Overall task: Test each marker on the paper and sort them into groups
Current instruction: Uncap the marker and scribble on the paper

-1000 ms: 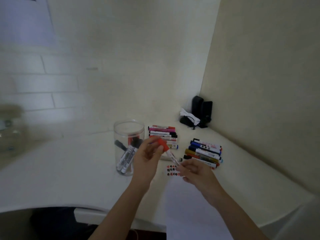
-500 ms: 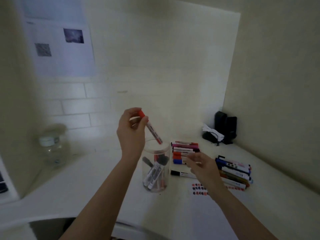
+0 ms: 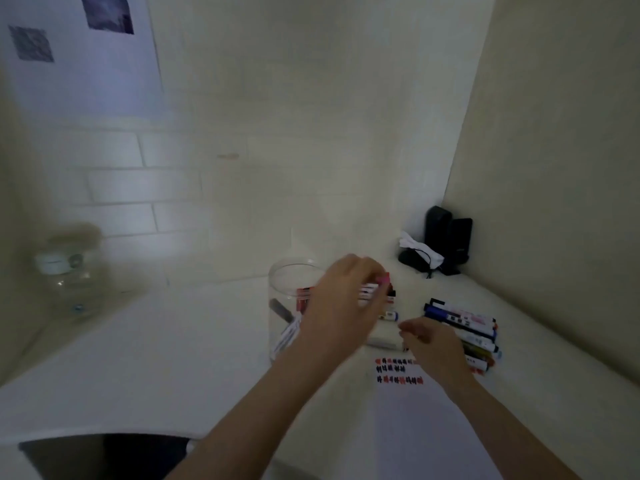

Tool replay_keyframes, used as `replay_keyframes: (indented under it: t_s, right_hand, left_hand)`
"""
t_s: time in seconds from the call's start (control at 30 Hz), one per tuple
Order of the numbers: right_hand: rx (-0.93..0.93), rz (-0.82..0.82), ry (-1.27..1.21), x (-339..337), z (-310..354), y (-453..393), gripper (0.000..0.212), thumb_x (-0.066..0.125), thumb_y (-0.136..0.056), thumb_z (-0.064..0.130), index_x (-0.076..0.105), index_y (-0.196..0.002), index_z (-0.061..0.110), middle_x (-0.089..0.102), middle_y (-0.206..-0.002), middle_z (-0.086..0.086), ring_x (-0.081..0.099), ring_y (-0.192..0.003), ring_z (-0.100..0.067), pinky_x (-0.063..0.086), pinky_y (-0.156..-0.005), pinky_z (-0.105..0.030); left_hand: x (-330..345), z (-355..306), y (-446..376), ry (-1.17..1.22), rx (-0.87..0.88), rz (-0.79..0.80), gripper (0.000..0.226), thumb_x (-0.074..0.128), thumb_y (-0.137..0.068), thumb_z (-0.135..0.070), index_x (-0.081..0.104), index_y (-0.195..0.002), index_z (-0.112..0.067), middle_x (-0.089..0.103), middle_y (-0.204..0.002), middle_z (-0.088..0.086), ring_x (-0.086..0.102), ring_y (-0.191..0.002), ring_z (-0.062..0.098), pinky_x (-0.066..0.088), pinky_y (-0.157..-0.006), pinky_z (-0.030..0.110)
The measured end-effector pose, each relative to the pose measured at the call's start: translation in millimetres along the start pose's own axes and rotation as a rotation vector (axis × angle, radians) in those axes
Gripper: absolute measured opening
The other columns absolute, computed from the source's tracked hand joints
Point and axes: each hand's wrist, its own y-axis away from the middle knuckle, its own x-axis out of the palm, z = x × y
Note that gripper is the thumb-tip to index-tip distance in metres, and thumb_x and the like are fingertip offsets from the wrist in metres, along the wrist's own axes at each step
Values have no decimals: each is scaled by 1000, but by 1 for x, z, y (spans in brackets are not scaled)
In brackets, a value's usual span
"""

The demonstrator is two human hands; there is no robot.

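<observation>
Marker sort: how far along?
Done: two groups lie sorted, one behind the left hand, one at right; paper carries test marks. In hand: left holds a red-capped marker over the near group. Left: markers in the jar.

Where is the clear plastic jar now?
In the head view the clear plastic jar stands mid-table, partly behind the left hand, left of the marker pile.

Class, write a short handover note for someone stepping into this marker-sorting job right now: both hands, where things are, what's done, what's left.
Left hand: setting a red-capped marker onto the far marker group.
Right hand: loosely curled over the desk, seemingly empty.
Second group lies to the right; the paper shows red and black test marks.
Left: markers in the clear jar remain untested.
</observation>
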Motion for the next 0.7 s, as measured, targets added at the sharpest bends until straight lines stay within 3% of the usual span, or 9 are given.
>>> replay_keyframes:
  t_s: [0.07,0.17,0.23,0.33,0.47,0.57,0.63,0.7]
  right_hand:
    - [-77,10,160,1,-9,-3,16,61,-92,10,69,-99,21,70,-93,4,64,-77,-10,46,-63,-10]
    - [-186,30,334,4,-28,-7,20,64,-90,8,70,-108,15,65,-102,-1,62,-91,-16,48,-82,-22]
    - [-266,27,433,7,-38,-12,22,66,-89,9,71,-109,14,62,-103,-1,60,-96,-17,50,-91,-31]
    - [-373,28,566,15,-39,-23,27,70,-86,18,71,-113,15,64,-106,-2,59,-96,-20,49,-89,-32]
    - [-371,81,780,29,-35,-28,32,62,-90,40,65,-119,27,58,-115,3,48,-107,-18,37,-91,-32]
    - [-321,83,813,30,-30,-27,25,56,-93,43,64,-113,30,55,-114,7,45,-110,-15,34,-96,-33]
    - [-294,87,727,20,-23,-25,19,57,-94,40,64,-108,28,59,-105,8,53,-101,-14,42,-87,-30]
    - [-180,128,435,0,-13,-22,11,59,-94,33,63,-100,24,66,-89,8,62,-77,-10,47,-64,-18]
  left_hand:
    - [38,5,23,3,-31,166,15,58,-90,-20,61,-104,-22,56,-103,-9,50,-94,3,43,-82,15]
    - [85,45,68,13,-299,311,26,58,-89,-14,56,-111,-27,50,-112,-11,49,-96,1,45,-87,16]
    - [98,59,87,36,-455,313,23,59,-87,-12,55,-103,-28,49,-104,-12,49,-85,-1,44,-78,13]
    - [105,66,93,62,-537,256,18,63,-84,-15,54,-93,-28,52,-85,-11,50,-71,4,44,-66,15]
    - [107,71,95,56,-519,256,19,66,-83,-19,53,-93,-29,52,-83,-12,52,-71,3,45,-66,12]
    - [108,73,96,54,-515,250,19,65,-84,-21,53,-96,-29,52,-85,-12,53,-73,3,46,-67,12]
    - [108,73,96,58,-497,238,18,66,-84,-20,54,-96,-28,52,-85,-12,52,-73,3,45,-67,12]
    - [107,74,96,59,-482,232,18,65,-84,-18,54,-96,-27,51,-87,-12,51,-73,3,44,-65,11]
